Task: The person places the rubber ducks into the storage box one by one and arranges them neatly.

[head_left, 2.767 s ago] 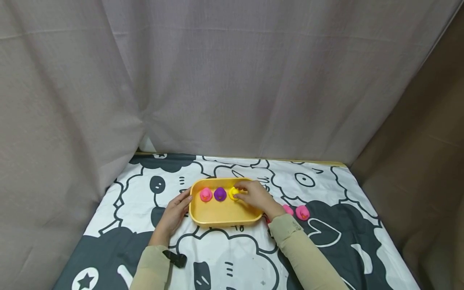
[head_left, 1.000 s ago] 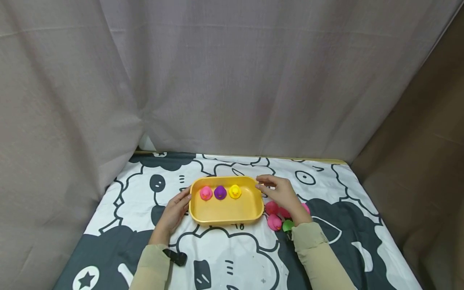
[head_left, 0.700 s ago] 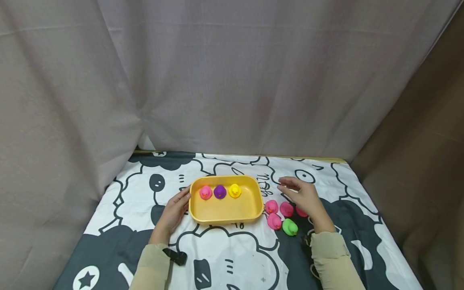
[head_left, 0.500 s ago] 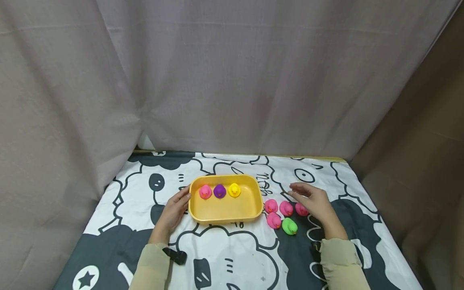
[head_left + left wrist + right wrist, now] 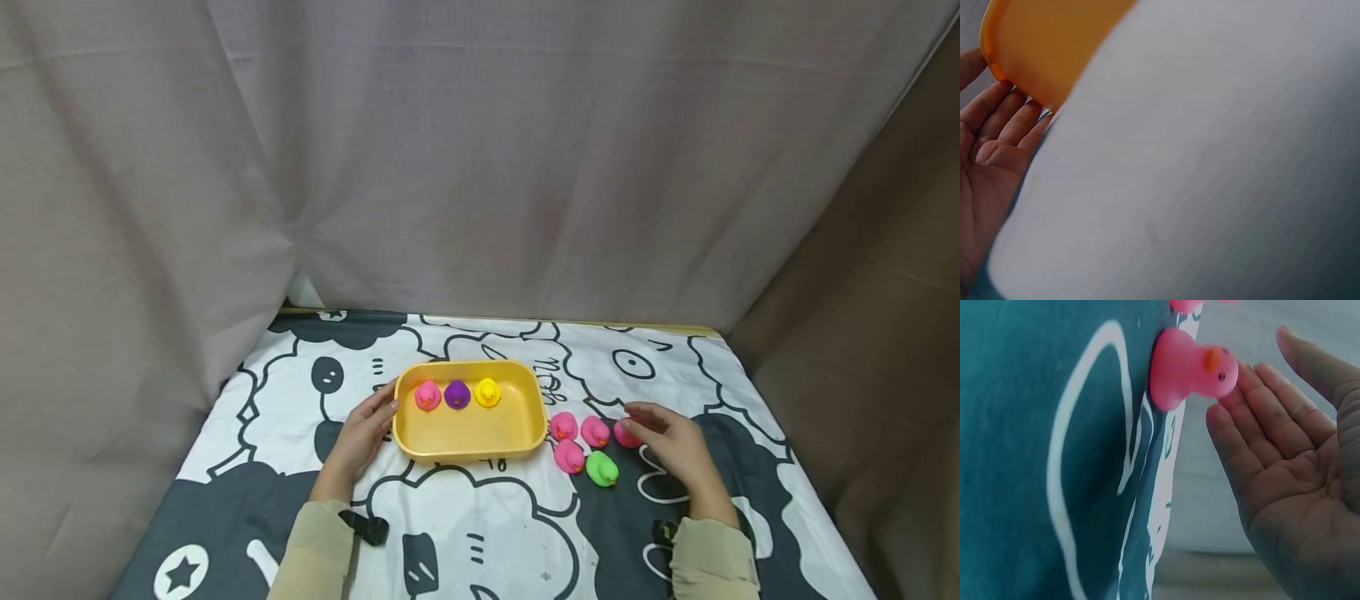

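Observation:
A yellow tray (image 5: 470, 437) lies on the sheep-print cloth and holds a pink duck (image 5: 427, 395), a purple duck (image 5: 457, 394) and a yellow duck (image 5: 487, 392) in a row. My left hand (image 5: 369, 427) rests with straight fingers (image 5: 1007, 119) against the tray's left end (image 5: 1035, 44). To the right of the tray, on the cloth, sit several pink ducks (image 5: 563, 426) and a green duck (image 5: 601, 469). My right hand (image 5: 639, 421) is open beside the rightmost pink duck (image 5: 1188, 365), with its fingertips (image 5: 1235, 406) at the duck's head.
A black-and-white sheep-print cloth (image 5: 480, 542) covers the table. Grey curtains (image 5: 480, 167) hang close behind and to the left, and a brown one (image 5: 862, 333) hangs on the right. A black strap (image 5: 365, 527) sits on my left wrist.
My right hand let go of the yellow duck in the tray, then moved right and down to the ducks on the cloth. The left hand stayed at the tray.

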The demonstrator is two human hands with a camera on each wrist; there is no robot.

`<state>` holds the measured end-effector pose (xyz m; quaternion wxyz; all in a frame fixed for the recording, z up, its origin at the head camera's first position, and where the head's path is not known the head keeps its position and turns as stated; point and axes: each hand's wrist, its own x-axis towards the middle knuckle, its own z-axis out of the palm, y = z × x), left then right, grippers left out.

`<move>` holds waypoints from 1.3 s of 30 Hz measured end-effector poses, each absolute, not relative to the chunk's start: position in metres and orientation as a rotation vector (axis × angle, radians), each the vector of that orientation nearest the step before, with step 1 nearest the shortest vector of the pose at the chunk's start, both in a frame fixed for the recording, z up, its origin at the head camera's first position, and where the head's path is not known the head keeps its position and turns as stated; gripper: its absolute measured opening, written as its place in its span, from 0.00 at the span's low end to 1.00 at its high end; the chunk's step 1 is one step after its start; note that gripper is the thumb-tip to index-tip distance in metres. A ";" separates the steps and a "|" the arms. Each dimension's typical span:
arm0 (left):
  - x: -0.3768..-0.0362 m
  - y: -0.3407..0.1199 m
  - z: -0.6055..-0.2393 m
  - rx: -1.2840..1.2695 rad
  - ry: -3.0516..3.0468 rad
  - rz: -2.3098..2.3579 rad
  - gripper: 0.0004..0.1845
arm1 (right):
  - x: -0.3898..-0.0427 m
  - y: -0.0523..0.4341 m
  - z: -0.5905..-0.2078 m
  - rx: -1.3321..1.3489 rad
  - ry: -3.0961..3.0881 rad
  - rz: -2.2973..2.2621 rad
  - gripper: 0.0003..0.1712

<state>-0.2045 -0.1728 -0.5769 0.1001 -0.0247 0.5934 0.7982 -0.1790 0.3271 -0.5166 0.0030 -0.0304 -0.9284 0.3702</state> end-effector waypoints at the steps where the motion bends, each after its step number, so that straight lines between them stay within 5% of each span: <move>1: -0.205 -0.173 -0.577 -0.079 1.749 2.363 0.28 | -0.178 0.329 -0.518 -0.104 -2.904 1.162 0.29; 39: -0.206 -0.172 -0.578 -0.088 1.747 2.369 0.27 | -0.169 0.349 -0.545 -0.132 -2.902 1.172 0.30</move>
